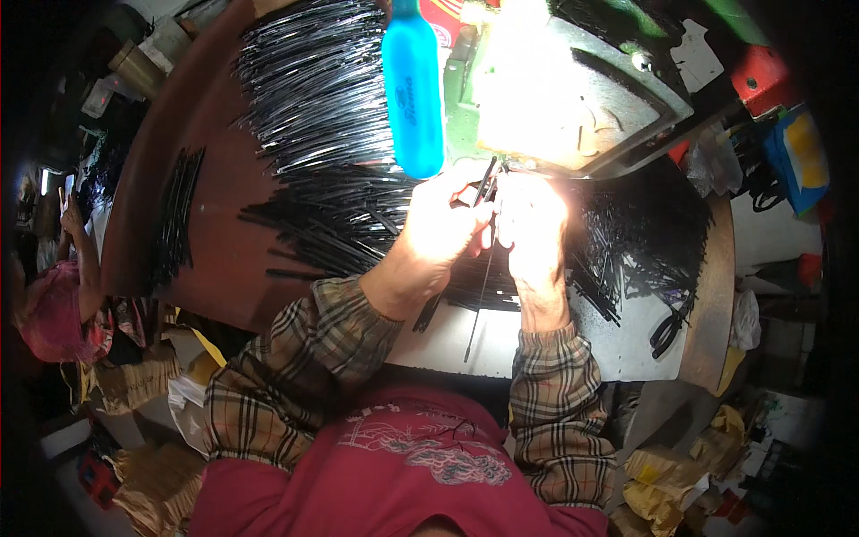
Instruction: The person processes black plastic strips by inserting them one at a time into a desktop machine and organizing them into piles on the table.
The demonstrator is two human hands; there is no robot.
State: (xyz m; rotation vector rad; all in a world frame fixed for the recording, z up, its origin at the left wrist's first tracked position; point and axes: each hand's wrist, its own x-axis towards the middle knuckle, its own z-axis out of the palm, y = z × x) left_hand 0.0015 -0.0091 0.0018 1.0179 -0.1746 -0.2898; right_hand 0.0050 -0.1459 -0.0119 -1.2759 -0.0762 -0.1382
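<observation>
Under the bright lamp my left hand [434,228] is closed, its fingers pinching a thin black strip [488,181]. A black piece also sticks out below its wrist; whether that hand holds it, I cannot tell. My right hand [537,228] is closed beside it, at the front of a metal machine [617,125]. From between the hands a thin dark rod [480,309] slants down toward me, its top at my right fingertips. Glare washes out the right fingers. Loose black strips [322,219] lie left of my left hand.
A large heap of glossy black strips [313,85] covers the back of the brown table [224,224], with a small bundle [179,215] at its left. A blue lamp arm [413,98] hangs in front. More strips [626,242] and black-handled scissors [665,336] lie right. Another person [63,295] sits far left.
</observation>
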